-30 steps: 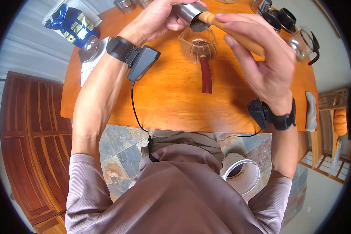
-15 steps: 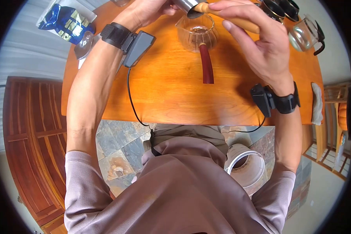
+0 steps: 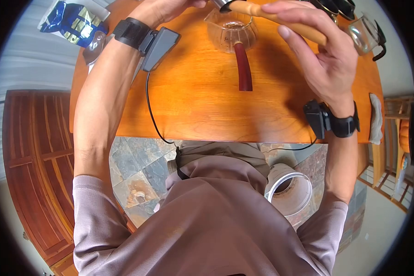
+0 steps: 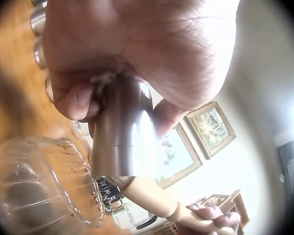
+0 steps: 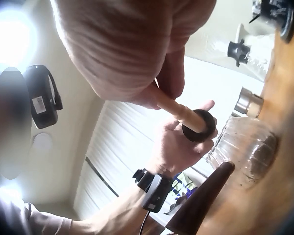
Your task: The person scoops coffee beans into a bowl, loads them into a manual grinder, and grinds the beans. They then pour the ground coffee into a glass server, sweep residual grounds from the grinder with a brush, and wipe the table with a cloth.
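Note:
My left hand [image 3: 172, 8] holds a shiny metal cylinder [image 4: 125, 132] tilted, its mouth facing my right hand. At the top edge of the head view most of the cylinder is cut off. My right hand [image 3: 329, 57] grips a pale turned wooden stick [image 3: 248, 8], whose far end reaches into the cylinder's mouth. What that end does inside is hidden. Just below both stands a ribbed glass pot [image 3: 227, 37] with a spout and a dark red handle [image 3: 244, 69] pointing toward me. Dark bits lie in the pot.
A blue bag [image 3: 73, 23] stands at the back left of the wooden table [image 3: 193, 110]. At the right are a glass carafe [image 3: 361, 37] with a black handle and a grey cloth [image 3: 376, 119] along the edge. A white bucket [image 3: 303, 195] sits on the floor.
The head view has tilted, so the pot and cylinder sit higher in it. My right hand with the stick has shifted slightly right, drawing more of the stick out of the cylinder.

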Demonstrator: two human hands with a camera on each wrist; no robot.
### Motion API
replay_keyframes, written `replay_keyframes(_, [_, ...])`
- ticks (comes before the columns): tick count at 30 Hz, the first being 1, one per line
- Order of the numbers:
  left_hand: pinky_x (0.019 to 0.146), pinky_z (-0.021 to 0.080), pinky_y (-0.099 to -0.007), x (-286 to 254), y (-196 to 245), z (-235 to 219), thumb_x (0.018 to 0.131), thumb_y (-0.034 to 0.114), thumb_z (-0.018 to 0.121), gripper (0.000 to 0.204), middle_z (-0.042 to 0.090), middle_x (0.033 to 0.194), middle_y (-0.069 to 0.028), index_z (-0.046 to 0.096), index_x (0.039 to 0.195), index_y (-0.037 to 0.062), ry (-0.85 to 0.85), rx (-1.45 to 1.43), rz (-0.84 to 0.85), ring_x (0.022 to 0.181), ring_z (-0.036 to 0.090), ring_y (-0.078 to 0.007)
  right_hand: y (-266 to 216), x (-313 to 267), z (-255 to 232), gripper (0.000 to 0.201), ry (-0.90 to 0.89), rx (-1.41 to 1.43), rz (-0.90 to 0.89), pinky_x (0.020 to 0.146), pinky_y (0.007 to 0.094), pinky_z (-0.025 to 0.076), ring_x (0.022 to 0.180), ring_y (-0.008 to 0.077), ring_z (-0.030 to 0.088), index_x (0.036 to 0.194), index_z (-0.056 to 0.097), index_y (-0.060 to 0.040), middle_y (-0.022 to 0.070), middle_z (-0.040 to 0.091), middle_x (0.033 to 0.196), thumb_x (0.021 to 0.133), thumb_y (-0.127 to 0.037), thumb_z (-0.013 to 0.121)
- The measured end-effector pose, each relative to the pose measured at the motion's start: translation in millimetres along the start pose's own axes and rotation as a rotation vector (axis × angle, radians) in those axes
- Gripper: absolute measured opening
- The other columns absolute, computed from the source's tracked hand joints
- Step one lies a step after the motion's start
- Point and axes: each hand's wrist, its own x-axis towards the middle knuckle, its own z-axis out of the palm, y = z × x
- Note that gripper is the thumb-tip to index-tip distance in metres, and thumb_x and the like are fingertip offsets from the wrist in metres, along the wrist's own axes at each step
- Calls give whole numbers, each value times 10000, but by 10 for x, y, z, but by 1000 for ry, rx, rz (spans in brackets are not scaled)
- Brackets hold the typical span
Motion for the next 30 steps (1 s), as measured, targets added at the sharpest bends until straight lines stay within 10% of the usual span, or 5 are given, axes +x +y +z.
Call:
replay_keyframes(3, [499,397,-189,16,-39,-48,1022,248,591,353,655,883,4,633,1301,36,-20,-9,11,658,559,-50,624,-181,156,183,70,173,-212,872,340,579,988,268,734,1028,699,64,194,746,1059,848,92,697])
replay_keyframes(6, [499,398,-188,20,-55,-42,1018,247,593,349,659,889,4,638,1296,39,-26,-16,16,658,558,-49,-19,-29,-75,185,77,67,-6,869,352,582,978,274,736,1019,699,58,197,748,1042,839,100,700])
replay_keyframes(30, [521,401,-188,-8,-34,4,1021,228,586,313,663,929,0,642,1271,48,33,0,29,706,553,-49,-7,-150,7,166,99,-19,64,889,372,587,983,282,740,1008,701,50,196,747,1041,848,90,708])
